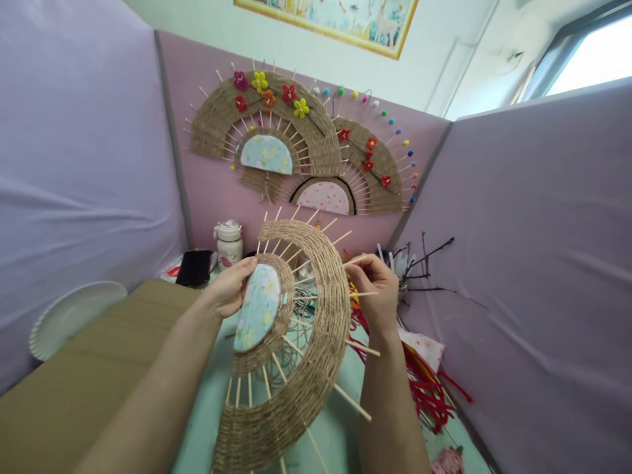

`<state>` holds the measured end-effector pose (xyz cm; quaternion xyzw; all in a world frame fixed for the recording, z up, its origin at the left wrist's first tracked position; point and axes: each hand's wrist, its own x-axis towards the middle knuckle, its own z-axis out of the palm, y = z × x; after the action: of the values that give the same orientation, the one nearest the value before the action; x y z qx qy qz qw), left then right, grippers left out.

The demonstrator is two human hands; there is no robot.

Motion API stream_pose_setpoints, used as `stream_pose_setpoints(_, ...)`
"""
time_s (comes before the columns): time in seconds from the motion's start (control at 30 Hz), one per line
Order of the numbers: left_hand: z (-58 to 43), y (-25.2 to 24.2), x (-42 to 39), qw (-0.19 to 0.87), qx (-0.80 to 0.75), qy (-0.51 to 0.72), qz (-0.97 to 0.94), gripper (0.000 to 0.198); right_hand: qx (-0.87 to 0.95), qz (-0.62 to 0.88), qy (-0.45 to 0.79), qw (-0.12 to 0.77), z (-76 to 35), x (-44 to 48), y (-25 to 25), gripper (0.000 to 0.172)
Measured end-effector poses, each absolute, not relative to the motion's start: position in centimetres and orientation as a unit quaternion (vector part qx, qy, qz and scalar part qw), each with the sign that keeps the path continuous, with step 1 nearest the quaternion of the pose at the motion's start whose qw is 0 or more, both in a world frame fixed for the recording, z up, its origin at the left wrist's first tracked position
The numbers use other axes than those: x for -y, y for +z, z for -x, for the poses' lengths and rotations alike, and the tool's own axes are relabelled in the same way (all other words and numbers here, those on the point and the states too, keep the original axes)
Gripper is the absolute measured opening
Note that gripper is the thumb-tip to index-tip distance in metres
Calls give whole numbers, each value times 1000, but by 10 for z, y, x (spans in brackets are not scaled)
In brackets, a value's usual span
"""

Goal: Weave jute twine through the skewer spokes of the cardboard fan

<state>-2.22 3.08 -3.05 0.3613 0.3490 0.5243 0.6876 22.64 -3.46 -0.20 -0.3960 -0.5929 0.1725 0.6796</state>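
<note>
A woven twine fan (332, 316) with wooden sticks radiating outward is held up on its side in front of me. Its half-round centre (259, 306) is covered in light blue floral cloth. My left hand (233, 286) is closed on the fan's inner part, thumb at the top corner of the blue centre. At the outer edge, my right hand (372, 286) pinches the end of one stick (353, 261), just beyond the woven band. Both hands are off the table, and the lower end of the fan runs out of the bottom of the view.
Two decorated fans (323, 141) hang on the pink panel. A lidded jar (228, 243), a black object (194, 268), a white dish (74, 316) and a brown board (99, 368) are at left. Dark twigs (424, 257) and red pipe cleaners (429, 395) lie at right.
</note>
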Motion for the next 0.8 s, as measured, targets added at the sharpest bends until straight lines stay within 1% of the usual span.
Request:
stream_pose_setpoints(0.2,27,-23,-26,672,-374,516,-377,14,704,359,73,608,-233,47,7,10)
stream_pose_setpoints(0.37,27,-22,-23,659,-408,499,-387,17,735,370,43,566,-235,54,10,7)
stream_pose_setpoints(0.53,31,-21,-22,628,-429,514,-397,9,707,420,11,569,-241,63,12,10)
stream_pose_setpoints(0.6,33,-19,-21,619,-433,516,-403,10,705,422,5,569,-244,66,13,8)
stream_pose_setpoints(0.7,33,-18,-18,617,-444,508,-407,13,705,413,25,577,-248,65,13,8)
stream_pose_setpoints(0.8,32,-16,-15,618,-436,508,-413,13,675,407,63,613,-247,58,9,9)
